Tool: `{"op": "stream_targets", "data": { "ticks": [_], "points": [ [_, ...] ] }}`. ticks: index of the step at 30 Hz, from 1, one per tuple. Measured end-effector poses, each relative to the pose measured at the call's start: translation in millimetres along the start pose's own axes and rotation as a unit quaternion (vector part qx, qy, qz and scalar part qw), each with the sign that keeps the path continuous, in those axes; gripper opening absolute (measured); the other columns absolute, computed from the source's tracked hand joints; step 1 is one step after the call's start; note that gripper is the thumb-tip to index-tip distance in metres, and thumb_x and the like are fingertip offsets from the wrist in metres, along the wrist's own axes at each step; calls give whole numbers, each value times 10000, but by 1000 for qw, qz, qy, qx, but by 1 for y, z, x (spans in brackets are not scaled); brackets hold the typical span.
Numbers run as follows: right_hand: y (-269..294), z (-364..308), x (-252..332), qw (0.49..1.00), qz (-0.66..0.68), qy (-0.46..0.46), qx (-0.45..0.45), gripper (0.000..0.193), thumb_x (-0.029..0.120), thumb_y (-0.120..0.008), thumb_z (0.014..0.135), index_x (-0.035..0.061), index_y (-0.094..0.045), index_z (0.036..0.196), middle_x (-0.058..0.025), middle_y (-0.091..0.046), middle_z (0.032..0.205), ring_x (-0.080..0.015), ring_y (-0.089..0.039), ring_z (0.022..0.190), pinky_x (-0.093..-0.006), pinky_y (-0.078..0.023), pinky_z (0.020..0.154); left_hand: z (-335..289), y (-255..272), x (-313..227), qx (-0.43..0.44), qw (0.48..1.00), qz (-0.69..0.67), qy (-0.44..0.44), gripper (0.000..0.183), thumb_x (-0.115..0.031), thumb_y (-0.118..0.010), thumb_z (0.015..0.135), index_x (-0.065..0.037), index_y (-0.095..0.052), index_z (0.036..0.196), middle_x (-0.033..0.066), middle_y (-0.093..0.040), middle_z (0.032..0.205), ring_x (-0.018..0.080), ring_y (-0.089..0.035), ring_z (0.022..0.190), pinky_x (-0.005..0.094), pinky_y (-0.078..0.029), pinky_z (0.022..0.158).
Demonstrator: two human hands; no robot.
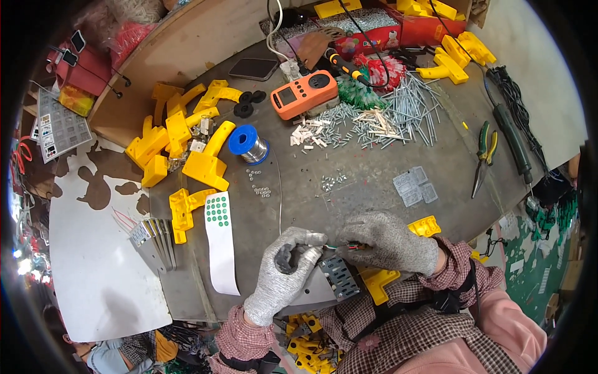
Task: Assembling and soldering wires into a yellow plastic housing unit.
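Both hands wear grey knit gloves and meet fingertip to fingertip at the table's near edge. My left hand (288,268) is closed in a pinch, its thumb and forefinger on a thin, pale, wire-like piece (330,247). Just right of it, my right hand (392,244) has its fingers closed round a small red-and-dark piece (356,247), mostly hidden by the glove. Below the fingertips lies a grey metal plate with slots (339,278). A yellow plastic housing (379,284) sits under my right wrist, and another yellow part (425,226) is beyond it.
Solder wire on a blue spool (243,141), yellow housings (205,165) and a green-dotted strip (220,243) lie left. An orange meter (304,95), screws (414,109) and a phone (253,69) stand far. Pliers (483,156) and a soldering iron (512,143) lie right.
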State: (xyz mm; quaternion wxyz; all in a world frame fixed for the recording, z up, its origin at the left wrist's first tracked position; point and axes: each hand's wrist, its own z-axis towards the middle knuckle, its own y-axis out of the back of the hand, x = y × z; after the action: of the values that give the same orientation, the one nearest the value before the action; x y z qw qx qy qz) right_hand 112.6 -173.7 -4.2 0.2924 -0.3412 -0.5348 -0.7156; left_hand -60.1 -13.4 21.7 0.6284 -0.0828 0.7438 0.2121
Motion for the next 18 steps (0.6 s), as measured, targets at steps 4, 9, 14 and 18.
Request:
{"op": "stream_targets", "data": {
  "ticks": [4, 9, 14, 18],
  "points": [
    [1, 1, 2, 1000, 0, 22, -17, 194, 227, -684, 888, 64, -675, 994, -140, -651, 891, -355, -653, 846, -437, -522, 752, 4, 1, -2, 26, 979, 142, -146, 157, 15, -669, 897, -9, -694, 1051, 108, -666, 1028, 207, -662, 936, 319, -528, 854],
    [4, 2, 7, 1000, 7, -4, -15, 168, 195, -670, 904, 34, -669, 951, -154, -646, 851, -358, -656, 820, -432, -520, 717, 0, 2, -7, 30, 965, 214, -147, 169, 21, -704, 857, -11, -709, 1023, 116, -681, 983, 222, -667, 919, 335, -540, 821],
    [3, 0, 5, 999, 25, 13, -20, 177, 210, -673, 908, 42, -675, 963, -153, -648, 858, -353, -655, 816, -429, -522, 721, -3, -6, -7, 9, 989, 112, -93, 176, 24, -723, 841, -7, -717, 1015, 115, -700, 982, 217, -682, 918, 329, -546, 830],
    [-2, -2, -3, 998, 25, 53, -36, 217, 250, -679, 907, 56, -674, 1004, -137, -659, 908, -339, -653, 861, -430, -515, 792, -2, -13, -5, -4, 1000, 6, 4, 182, 28, -725, 850, 5, -703, 1029, 102, -705, 989, 169, -675, 933, 308, -549, 858]
  ]
}}
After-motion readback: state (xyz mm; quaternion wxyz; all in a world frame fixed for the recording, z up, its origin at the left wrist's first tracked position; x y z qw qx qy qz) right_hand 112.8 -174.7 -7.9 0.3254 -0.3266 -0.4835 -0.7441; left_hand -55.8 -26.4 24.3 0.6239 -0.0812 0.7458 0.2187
